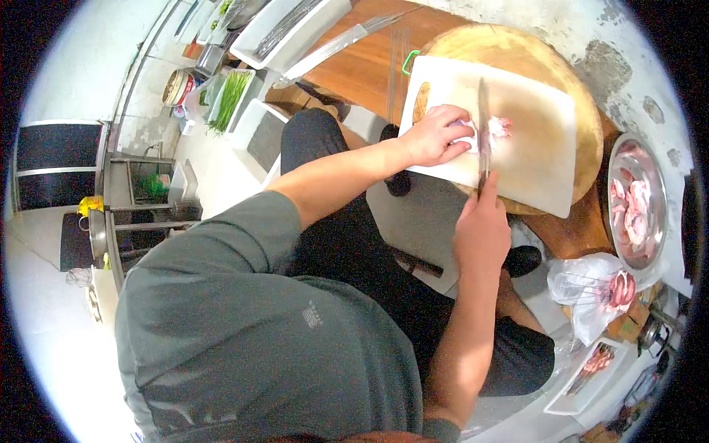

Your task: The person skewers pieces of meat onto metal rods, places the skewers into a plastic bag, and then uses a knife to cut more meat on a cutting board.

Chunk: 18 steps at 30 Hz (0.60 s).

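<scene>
A white cutting board [535, 133] lies on a round wooden chopping block [587, 111]. My right hand [484, 221] is wrapped round the handle of a knife [484, 111], whose blade stands on edge across the board. My left hand [439, 136] has its fingers bent down on a pale piece of raw meat, close beside the blade; the fingers hide most of that piece. On the other side of the blade lies a small pink and white bit of raw meat [501, 127].
To the right are a metal bowl [657, 221] of raw meat, a plastic bag [572, 284] with meat on skewers, and a white tray [569, 402] of skewers. Bare skewers [399, 70] lie on the wooden table [340, 74]. Green vegetables [230, 100] fill a bin at left.
</scene>
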Tool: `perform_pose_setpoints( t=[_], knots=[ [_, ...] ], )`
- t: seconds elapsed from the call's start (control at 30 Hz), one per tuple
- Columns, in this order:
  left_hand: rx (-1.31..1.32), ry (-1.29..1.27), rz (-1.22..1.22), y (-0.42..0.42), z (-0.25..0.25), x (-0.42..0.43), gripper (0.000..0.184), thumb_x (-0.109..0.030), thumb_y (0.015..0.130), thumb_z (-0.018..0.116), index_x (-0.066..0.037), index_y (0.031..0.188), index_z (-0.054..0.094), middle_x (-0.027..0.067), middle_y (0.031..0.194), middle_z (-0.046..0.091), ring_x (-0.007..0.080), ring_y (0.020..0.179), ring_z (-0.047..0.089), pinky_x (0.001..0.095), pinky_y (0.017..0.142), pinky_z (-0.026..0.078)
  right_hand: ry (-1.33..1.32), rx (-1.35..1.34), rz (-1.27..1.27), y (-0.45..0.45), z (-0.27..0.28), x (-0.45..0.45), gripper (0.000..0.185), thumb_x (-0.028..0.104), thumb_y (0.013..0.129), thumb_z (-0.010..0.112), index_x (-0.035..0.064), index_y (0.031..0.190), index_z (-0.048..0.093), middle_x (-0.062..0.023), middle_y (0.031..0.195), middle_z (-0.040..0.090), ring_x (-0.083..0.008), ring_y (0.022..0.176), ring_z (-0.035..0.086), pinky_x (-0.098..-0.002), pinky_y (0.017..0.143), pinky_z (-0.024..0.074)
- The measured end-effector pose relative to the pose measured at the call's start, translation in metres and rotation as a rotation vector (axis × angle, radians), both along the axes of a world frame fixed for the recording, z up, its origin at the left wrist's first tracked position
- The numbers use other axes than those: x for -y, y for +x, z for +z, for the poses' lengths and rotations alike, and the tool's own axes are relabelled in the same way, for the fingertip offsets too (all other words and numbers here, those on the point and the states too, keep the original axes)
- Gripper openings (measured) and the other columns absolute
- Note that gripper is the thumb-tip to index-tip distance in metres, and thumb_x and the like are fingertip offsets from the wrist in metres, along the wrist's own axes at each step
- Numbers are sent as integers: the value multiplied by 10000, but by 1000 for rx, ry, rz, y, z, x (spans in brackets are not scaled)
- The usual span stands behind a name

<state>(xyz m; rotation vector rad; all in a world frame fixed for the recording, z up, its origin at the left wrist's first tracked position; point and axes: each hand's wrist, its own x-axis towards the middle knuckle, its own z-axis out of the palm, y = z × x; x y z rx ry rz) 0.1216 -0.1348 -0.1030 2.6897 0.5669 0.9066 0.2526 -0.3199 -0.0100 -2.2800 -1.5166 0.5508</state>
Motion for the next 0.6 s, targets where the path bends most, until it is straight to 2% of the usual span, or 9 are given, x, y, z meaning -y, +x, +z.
perform_pose_setpoints(
  t=[0.17, 0.23, 0.3, 0.4, 0.5, 0.53, 0.6],
  knots=[
    [31, -129, 15, -9, -1, 6, 260, -169, 842, 714, -78, 1076, 646, 179, 1207, 548, 368, 1134, 544, 459, 982, 450, 193, -518, -269, 20, -18, 15, 543, 229, 996, 526, -27, 1459, 405, -310, 1299, 586, -470, 1156, 594, -473, 970, 486],
    [32, -172, 4, -10, 1, 6, 266, -164, 852, 710, -64, 1088, 639, 197, 1225, 544, 377, 1148, 544, 462, 999, 447, 185, -581, -310, 22, -27, 21, 529, 174, 991, 525, -49, 1457, 412, -265, 1244, 626, -341, 1085, 629, -379, 914, 494],
    [25, -181, 6, -13, 5, 6, 259, -155, 850, 709, -61, 1081, 637, 201, 1227, 543, 374, 1149, 544, 461, 1001, 446, 175, -601, -312, 20, -24, 24, 546, 206, 989, 535, -30, 1464, 408, -310, 1338, 560, -446, 1209, 579, -437, 984, 483],
    [58, -142, 15, -11, 11, 9, 231, -144, 806, 736, -76, 1005, 641, 161, 1179, 561, 353, 1088, 558, 441, 955, 462, 229, -475, -177, 13, -19, 32, 554, 190, 982, 548, -4, 1478, 394, -305, 1271, 600, -458, 1143, 605, -466, 938, 498],
    [-35, 36, 51, -9, 19, 13, 241, -171, 799, 751, -86, 996, 643, 145, 1163, 567, 349, 1075, 565, 441, 945, 458, 133, -454, -119, 10, -3, 34, 565, 174, 972, 562, 20, 1485, 379, -289, 1163, 641, -464, 1026, 631, -508, 865, 509],
    [-22, 33, 45, -7, 16, 12, 242, -179, 798, 753, -89, 995, 644, 141, 1157, 569, 347, 1075, 565, 442, 943, 456, 139, -403, -93, 9, -1, 34, 572, 173, 970, 568, 41, 1487, 364, -273, 1070, 654, -460, 925, 638, -533, 798, 508],
    [2, 26, 35, -5, 11, 11, 246, -195, 798, 755, -94, 993, 646, 132, 1146, 574, 343, 1076, 565, 444, 939, 453, 158, -388, -48, 9, -4, 37, 571, 175, 970, 569, 49, 1487, 363, -267, 1059, 656, -455, 909, 645, -529, 779, 520]
  ],
)
